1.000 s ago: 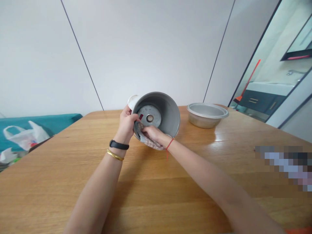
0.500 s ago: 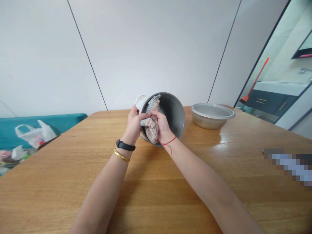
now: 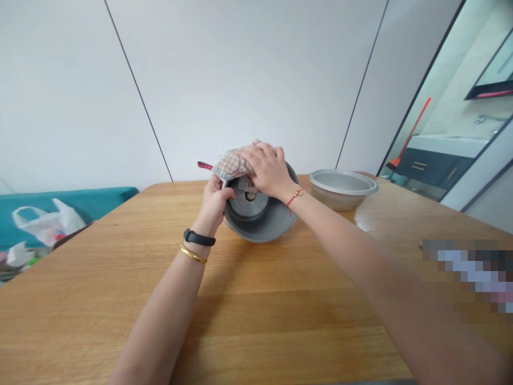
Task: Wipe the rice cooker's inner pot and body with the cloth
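A grey round vessel (image 3: pixel 260 230) is tipped on its side on the wooden table, its opening facing me. Inside it shows a metal disc with a small round centre, like the heating plate of a rice cooker. My left hand (image 3: pixel 212 203) grips the left rim, thumb on the inner side. Over the upper left rim lies a checked, pinkish cloth (image 3: pixel 230 163) with a red tag sticking out at its left. My right hand (image 3: pixel 268 168) is bent over this cloth and presses it against the rim; part of the cloth hangs inside the opening.
To the right of the vessel stands a silver-grey pot (image 3: pixel 343 187) with a wide rim. A pixelated item (image 3: pixel 473 267) lies at the table's right side. A white plastic bag (image 3: pixel 48 219) rests by the teal seat (image 3: pixel 108 198) on the left. Behind the table (image 3: pixel 256 321) rises a white wall.
The right hand and cloth have moved from inside the opening up and over the upper left rim. The cloth is spread wider, and the disc inside now shows. The left hand stays at the rim.
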The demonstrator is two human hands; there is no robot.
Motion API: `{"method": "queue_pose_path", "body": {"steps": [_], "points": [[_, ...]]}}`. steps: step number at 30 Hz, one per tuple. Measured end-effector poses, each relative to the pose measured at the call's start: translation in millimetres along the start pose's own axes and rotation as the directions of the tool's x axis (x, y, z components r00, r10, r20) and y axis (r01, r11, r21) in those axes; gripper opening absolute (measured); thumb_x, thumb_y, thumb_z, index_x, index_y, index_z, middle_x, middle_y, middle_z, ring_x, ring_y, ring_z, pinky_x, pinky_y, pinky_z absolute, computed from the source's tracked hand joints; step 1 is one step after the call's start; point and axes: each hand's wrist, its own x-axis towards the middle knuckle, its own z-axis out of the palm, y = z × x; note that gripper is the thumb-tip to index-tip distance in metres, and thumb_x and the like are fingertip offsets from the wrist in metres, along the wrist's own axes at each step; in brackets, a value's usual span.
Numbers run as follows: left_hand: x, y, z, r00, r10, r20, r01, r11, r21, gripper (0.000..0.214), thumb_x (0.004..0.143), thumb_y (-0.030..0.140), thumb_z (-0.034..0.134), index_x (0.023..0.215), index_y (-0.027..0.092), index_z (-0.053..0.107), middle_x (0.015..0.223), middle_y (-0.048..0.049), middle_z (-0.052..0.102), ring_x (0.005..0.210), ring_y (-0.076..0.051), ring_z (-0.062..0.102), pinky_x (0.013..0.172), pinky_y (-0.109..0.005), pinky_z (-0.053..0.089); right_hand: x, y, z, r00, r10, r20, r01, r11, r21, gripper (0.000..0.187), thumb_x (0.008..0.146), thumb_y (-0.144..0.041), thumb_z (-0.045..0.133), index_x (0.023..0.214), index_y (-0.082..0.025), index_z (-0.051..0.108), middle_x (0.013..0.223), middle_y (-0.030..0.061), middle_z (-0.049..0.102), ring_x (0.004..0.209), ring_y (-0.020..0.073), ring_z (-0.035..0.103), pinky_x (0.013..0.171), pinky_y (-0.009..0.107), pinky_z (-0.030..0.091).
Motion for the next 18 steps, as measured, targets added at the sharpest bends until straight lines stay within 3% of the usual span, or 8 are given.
{"method": "queue_pose_path", "body": {"steps": [4, 9, 11, 14, 16, 18], "points": [[0, 3, -1.0, 0.999, -0.033, 0.039, 0.032, 0.999, 0.010, 0.060, 0.050, 0.012, 0.063, 0.109, 0.019, 0.072, 0.111, -0.0043, 0.077, 0.113, -0.032, 0.066, 0.096, -0.041, 0.055, -16, 31, 10, 0.961, 0.269, -0.068, -0.267, 0.963, 0.026, 0.056, 0.098, -0.028, 0.048, 0.153, -0.018, 0.051, 0.152, 0.0184, 0.056, 0.134, 0.0389, 0.046, 0.109, 0.055, 0.036], [2, -2, -2.4, 1.000, 0.009, 0.007, -0.009, 1.000, 0.008, 0.069, 0.050, 0.012, 0.062, 0.118, 0.019, 0.072, 0.118, -0.0051, 0.076, 0.121, -0.033, 0.064, 0.104, -0.041, 0.051, -61, 58, 39, 0.806, 0.584, -0.093, -0.551, 0.799, 0.242, 0.051, 0.096, -0.039, 0.055, 0.140, -0.013, 0.057, 0.136, 0.0230, 0.065, 0.122, 0.0375, 0.059, 0.104, 0.052, 0.046], [2, -5, -2.0, 1.000, 0.023, -0.009, -0.023, 1.000, 0.016, 0.073, 0.050, 0.013, 0.062, 0.122, 0.019, 0.072, 0.119, -0.0059, 0.075, 0.123, -0.033, 0.063, 0.106, -0.042, 0.049, -82, 58, 54, 0.710, 0.702, -0.061, -0.637, 0.677, 0.369, 0.048, 0.094, -0.042, 0.058, 0.133, -0.015, 0.059, 0.130, 0.0214, 0.068, 0.120, 0.0352, 0.062, 0.104, 0.050, 0.049], [1, -10, -0.4, 0.999, 0.042, -0.023, -0.041, 0.998, 0.051, 0.073, 0.050, 0.013, 0.063, 0.122, 0.018, 0.071, 0.122, -0.0067, 0.074, 0.125, -0.034, 0.062, 0.110, -0.043, 0.047, -105, 48, 75, 0.552, 0.833, 0.047, -0.688, 0.422, 0.590, 0.043, 0.088, -0.041, 0.062, 0.124, -0.017, 0.060, 0.125, 0.0178, 0.071, 0.119, 0.0308, 0.066, 0.105, 0.047, 0.051], [1, -12, 0.5, 0.998, 0.052, -0.024, -0.050, 0.997, 0.066, 0.072, 0.050, 0.014, 0.063, 0.122, 0.019, 0.071, 0.123, -0.0062, 0.074, 0.127, -0.034, 0.061, 0.111, -0.043, 0.047, -114, 41, 84, 0.483, 0.867, 0.123, -0.662, 0.269, 0.700, 0.042, 0.085, -0.038, 0.063, 0.121, -0.018, 0.060, 0.124, 0.0163, 0.071, 0.119, 0.0289, 0.067, 0.107, 0.046, 0.051], [1, -12, 0.4, 0.998, 0.054, -0.022, -0.052, 0.997, 0.064, 0.071, 0.050, 0.014, 0.063, 0.121, 0.020, 0.071, 0.122, -0.0059, 0.074, 0.126, -0.033, 0.061, 0.110, -0.042, 0.047, -118, 34, 88, 0.445, 0.881, 0.162, -0.627, 0.177, 0.759, 0.041, 0.082, -0.037, 0.064, 0.119, -0.019, 0.061, 0.123, 0.0151, 0.072, 0.118, 0.0280, 0.068, 0.107, 0.047, 0.051]]}}
